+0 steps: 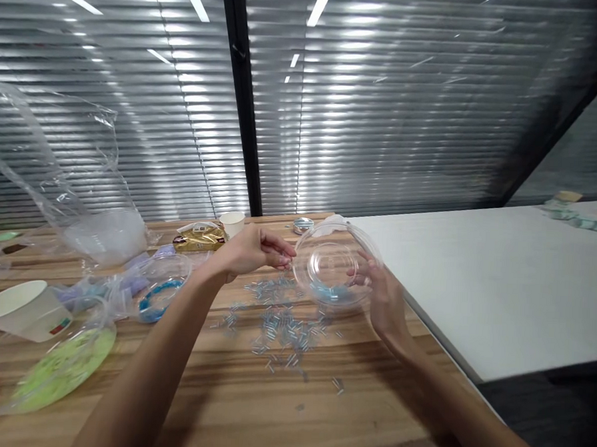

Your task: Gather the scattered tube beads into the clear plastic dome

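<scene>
My right hand [382, 294] grips a clear round plastic bowl [305, 240], tilted above the table, its fingers showing through the clear wall. Something light blue [332, 292] shows in the lower part of the bowl. My left hand [259, 253] is pinched right by the bowl's left rim; what its fingertips hold is too small to make out, and I cannot tell whether they touch the rim. Below both hands, many small clear and bluish tube-shaped pieces [288, 326] lie scattered on the wooden table [248, 421]. A few stray ones [338, 386] lie nearer to me.
On the left stand a clear container with blue pieces [159, 299], a tilted paper cup [21, 309], a yellow-green round container [65, 371] and a large plastic bag [102, 233]. Farther back are a gold packet [199, 237], a white cup [232, 223] and a small round tin [303, 225]. A white table [500, 281] adjoins at right.
</scene>
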Demonstrator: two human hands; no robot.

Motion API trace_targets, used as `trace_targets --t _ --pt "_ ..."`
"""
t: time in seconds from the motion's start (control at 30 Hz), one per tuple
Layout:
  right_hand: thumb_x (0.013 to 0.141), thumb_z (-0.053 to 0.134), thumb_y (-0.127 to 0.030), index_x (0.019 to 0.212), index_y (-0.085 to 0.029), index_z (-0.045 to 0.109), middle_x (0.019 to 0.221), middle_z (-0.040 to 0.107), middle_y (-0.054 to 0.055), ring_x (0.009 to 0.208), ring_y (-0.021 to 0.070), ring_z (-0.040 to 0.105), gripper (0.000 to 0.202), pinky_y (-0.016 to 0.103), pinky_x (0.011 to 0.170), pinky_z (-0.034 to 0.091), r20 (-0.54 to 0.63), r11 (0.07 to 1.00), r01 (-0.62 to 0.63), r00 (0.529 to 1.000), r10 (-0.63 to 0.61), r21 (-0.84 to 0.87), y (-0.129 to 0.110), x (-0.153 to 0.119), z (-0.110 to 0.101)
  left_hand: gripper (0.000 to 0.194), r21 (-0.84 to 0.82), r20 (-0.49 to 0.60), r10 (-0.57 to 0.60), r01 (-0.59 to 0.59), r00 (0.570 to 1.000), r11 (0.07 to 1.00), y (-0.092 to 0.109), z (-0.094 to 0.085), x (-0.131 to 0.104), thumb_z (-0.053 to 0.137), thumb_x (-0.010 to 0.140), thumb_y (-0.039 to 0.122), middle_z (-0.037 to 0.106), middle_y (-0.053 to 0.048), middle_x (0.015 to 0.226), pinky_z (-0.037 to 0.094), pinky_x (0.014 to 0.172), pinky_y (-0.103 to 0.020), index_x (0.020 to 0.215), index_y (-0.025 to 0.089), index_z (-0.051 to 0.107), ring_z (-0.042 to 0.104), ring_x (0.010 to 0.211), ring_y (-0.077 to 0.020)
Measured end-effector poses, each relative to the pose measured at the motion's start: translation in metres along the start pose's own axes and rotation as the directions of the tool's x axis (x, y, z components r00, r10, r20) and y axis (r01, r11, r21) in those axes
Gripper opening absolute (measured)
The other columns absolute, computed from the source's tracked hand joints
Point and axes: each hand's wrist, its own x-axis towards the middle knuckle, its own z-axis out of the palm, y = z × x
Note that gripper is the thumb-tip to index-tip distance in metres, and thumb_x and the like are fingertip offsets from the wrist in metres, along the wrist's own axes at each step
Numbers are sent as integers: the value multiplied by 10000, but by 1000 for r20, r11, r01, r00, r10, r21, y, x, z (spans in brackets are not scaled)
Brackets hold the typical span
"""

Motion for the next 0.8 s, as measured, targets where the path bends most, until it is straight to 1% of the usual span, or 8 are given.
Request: trace_targets --t 0.17,0.27,0.33,0.43,0.53,0.67,0.73,0.8 --pt "915 311 -535 1022 -184 630 829 681 55 710 200 625 485 335 686 470 118 999 -37 992 33 33 -14 -10 5 113 -3 -8 42 -42 999 999 6 22 1 684 705 49 700 -40 759 555 704 -266 773 135 713 658 718 -150" --pt "914 311 -535 1025 -185 622 818 678 49 684 192 618 480 335 695 466 162 999 -14 987 6 47 -17 -13 7 143 124 14 90 -91 996 988 5 44 3 686 698 33 706 -41 772 533 667 -257 792 136 717 658 729 -164" --pt "912 323 -531 1013 -184 619 825 678 46 682 188 620 467 333 706 462 169 998 -2 986 -8 58 -16 -13 7 175 243 52 175 -183 983 953 3 57 5 643 736 26 708 -34 801 513 676 -259 829 151 722 651 744 -162" --pt "911 331 -523 975 -181 624 812 678 47 709 195 626 455 329 708 459 150 999 -5 989 -3 52 -14 -12 7 182 336 180 295 -340 939 878 -1 65 5 594 819 101 707 -23 886 493 736 -275 931 182 712 635 810 -166" --pt "909 328 -522 935 -173 635 811 681 58 737 205 628 465 336 722 458 120 999 -25 993 20 39 -12 -11 6 173 371 242 344 -414 907 831 2 61 3 589 851 164 701 -22 949 482 781 -285 981 195 699 630 864 -174" --pt "907 333 -525 880 -170 648 832 683 68 750 205 624 475 341 731 461 68 998 -49 997 47 31 -10 -6 3 152 387 162 371 -405 914 828 10 44 0 619 817 126 705 -24 942 488 768 -259 925 183 711 640 862 -164" --pt "908 326 -530 859 -171 654 839 683 71 743 205 624 489 341 715 467 13 998 -60 998 60 16 -8 -2 -1 104 361 149 324 -357 934 862 11 33 -1 666 785 167 712 -29 867 500 699 -238 876 167 717 652 792 -158" --pt "916 303 -529 836 -170 656 855 685 75 731 204 629 510 340 694 474 -45 999 -32 999 31 -16 -4 2 -4 97 326 199 229 -285 953 902 6 23 0 686 767 205 707 -32 771 505 622 -222 845 155 717 654 705 -151"
